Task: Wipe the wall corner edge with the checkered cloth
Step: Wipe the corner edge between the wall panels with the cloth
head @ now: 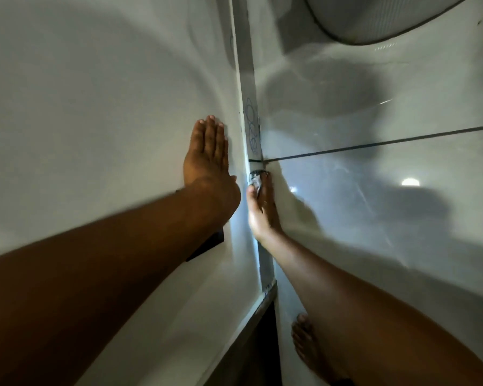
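Observation:
A narrow vertical wall corner edge (251, 115) runs down the middle of the view, with blue pen scribbles on it above a dark joint line. My right hand (261, 207) presses a small bunched checkered cloth (257, 181) against the edge just below that joint. Only a little of the cloth shows at my fingertips. My left hand (207, 154) lies flat with fingers together on the white wall left of the edge, holding nothing.
A glossy tiled wall (388, 168) with a dark grout line spreads to the right. A white rounded fixture (388, 18) hangs at the top right. My bare foot (307, 346) stands by the wall base, and a dark floor gap (262, 344) lies below the corner.

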